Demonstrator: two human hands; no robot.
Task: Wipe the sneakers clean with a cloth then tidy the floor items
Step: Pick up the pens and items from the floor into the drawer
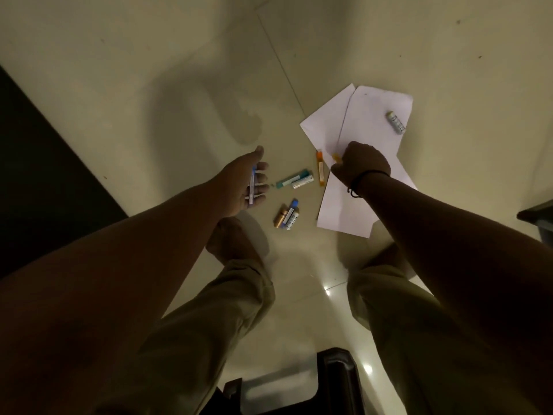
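Several marker pens lie on the pale tiled floor. My left hand (250,187) is palm-up, fingers loosely curled round a blue-and-white marker (252,187). My right hand (362,164) pinches a yellow marker (337,158) at the edge of the white paper sheets (368,127). An orange marker (320,168) lies just left of that hand. A teal marker (291,179) and a white one (303,183) lie between my hands. Nearer me lie a gold marker (280,219) and a blue-capped marker (291,218). A grey marker (396,122) rests on the paper. No sneakers or cloth show.
My bare feet (236,239) and beige trouser legs stand just below the markers. A dark stool or chair (335,381) sits at the bottom edge. A dark strip (36,163) runs along the left, and a dark object (538,217) pokes in at the right edge.
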